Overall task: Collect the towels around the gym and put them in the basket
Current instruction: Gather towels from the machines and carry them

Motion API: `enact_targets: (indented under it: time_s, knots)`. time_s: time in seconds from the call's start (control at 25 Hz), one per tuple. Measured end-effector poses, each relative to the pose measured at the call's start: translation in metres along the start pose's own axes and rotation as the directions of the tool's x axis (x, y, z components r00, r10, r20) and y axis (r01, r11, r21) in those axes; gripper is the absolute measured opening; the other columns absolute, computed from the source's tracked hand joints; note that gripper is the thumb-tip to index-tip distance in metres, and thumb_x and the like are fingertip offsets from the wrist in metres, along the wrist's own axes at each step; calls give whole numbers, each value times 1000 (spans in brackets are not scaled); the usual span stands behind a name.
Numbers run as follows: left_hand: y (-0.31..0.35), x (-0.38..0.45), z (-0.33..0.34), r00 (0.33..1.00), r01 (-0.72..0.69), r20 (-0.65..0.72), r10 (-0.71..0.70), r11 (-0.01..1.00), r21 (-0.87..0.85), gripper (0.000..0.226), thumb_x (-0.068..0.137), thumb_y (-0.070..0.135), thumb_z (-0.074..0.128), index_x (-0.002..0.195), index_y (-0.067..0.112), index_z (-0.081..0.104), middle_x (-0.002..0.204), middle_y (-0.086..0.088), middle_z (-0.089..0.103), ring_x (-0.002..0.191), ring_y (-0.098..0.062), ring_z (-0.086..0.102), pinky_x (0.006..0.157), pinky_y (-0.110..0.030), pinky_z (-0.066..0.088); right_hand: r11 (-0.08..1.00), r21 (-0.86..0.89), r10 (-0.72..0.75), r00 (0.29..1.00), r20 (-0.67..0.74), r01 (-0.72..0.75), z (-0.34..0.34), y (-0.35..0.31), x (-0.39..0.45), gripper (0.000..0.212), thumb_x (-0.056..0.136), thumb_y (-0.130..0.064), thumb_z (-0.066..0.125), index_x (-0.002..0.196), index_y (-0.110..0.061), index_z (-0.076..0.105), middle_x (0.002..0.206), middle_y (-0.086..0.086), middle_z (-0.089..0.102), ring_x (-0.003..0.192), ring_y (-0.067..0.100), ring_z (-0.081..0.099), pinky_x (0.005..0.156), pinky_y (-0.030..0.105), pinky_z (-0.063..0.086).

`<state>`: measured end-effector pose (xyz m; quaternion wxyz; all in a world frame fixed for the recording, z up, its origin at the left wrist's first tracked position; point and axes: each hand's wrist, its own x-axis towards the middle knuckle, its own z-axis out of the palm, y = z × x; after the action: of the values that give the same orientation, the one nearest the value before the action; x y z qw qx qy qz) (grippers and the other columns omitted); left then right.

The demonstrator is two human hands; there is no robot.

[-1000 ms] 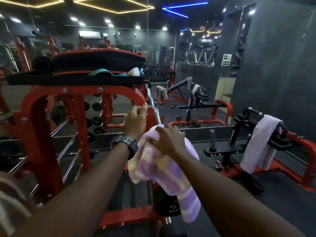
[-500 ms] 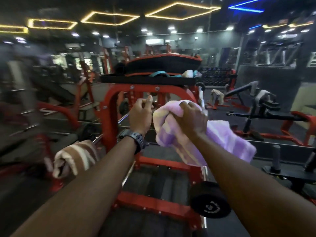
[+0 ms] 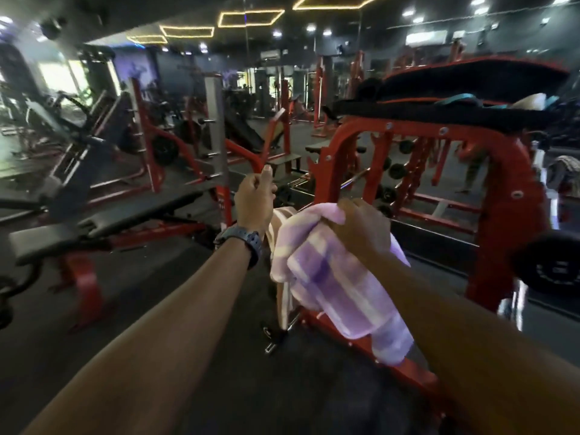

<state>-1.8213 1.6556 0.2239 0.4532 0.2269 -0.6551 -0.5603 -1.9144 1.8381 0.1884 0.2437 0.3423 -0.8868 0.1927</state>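
From the head view, our right hand [image 3: 361,227] has its grip closed around a bunched purple towel [image 3: 332,277], knuckles up, the loose end hanging down below the forearm. We judge it is gathered like this so it carries easily and does not drag on the floor. The cloth looks soft and thick, lilac with paler check bands, and it crumples into rounded folds.

Our left hand [image 3: 254,202] is raised just beside it, curled into a narrow grip with the thumb up. Whether it pinches anything, we cannot tell; a watch [image 3: 244,243] with a dark strap sits on that wrist.

Between the two hands, and partly hidden by them, a second towel [image 3: 284,221] in brown and cream stripes hangs down, apparently draped over part of the red rack [image 3: 508,189]. It is probably the next one to collect.

The rack is glossy painted steel tube with bolted joints. A black padded bench [image 3: 103,221] stands to the left. No basket shows here.
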Motion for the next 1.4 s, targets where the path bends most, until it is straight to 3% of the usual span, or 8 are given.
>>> enact_targets:
  time_s: [0.24,0.4,0.64,0.8,0.96,1.16,1.28,1.4]
  knots:
    - [-38,49,-20,998,50,45,-51,998,27,35,98,50,52,81,22,62,77,4,68,72,-12,63,74,-36,53,997,-19,80,996,26,-80,55,-24,26,34,91,-53,50,97,-22,62,96,2,68,88,36,71,67,37,45]
    - [-70,77,-17,994,82,68,-85,996,38,34,96,51,52,79,23,61,77,5,68,74,-15,64,81,-44,56,998,-61,36,999,39,-34,81,-27,42,28,94,-49,50,93,-25,64,91,0,68,83,29,71,65,35,41]
    - [-116,121,18,988,140,53,-146,985,99,49,79,71,47,78,24,63,81,2,71,84,-23,69,91,-51,55,997,-68,49,996,81,-43,126,4,87,28,96,-47,49,98,-24,65,95,1,67,88,30,70,73,41,52]
    - [-152,157,58,982,182,18,-186,976,116,52,76,71,48,80,22,63,78,4,69,82,-21,67,93,-52,54,995,-30,100,992,79,-98,168,36,133,32,94,-49,46,99,-23,64,96,0,66,91,31,69,76,41,54]
    - [-191,195,95,974,226,-30,-224,957,181,50,81,68,47,81,21,63,79,4,70,79,-19,67,84,-45,55,989,73,122,987,102,-130,213,63,185,39,90,-57,47,102,-23,63,97,1,66,92,33,69,74,40,49]
    - [-236,224,116,961,275,-74,-265,933,234,38,92,57,49,76,23,59,82,3,67,77,-17,61,77,-38,47,983,142,97,986,138,-117,249,69,238,31,89,-51,53,99,-23,62,95,3,64,91,36,68,74,40,49]
    - [-266,239,121,966,259,-110,-235,890,375,28,99,39,53,97,14,66,101,-5,70,99,-28,64,85,-34,44,977,170,104,982,158,-131,268,67,260,28,85,-56,50,86,-29,54,86,-4,57,83,28,63,71,37,45]
    - [-294,252,126,970,240,-119,-211,778,581,33,93,36,62,122,22,67,139,-5,59,137,-31,45,113,-38,34,966,217,104,981,164,-139,278,60,276,29,79,-57,45,79,-29,51,81,-7,53,81,30,61,70,36,41]
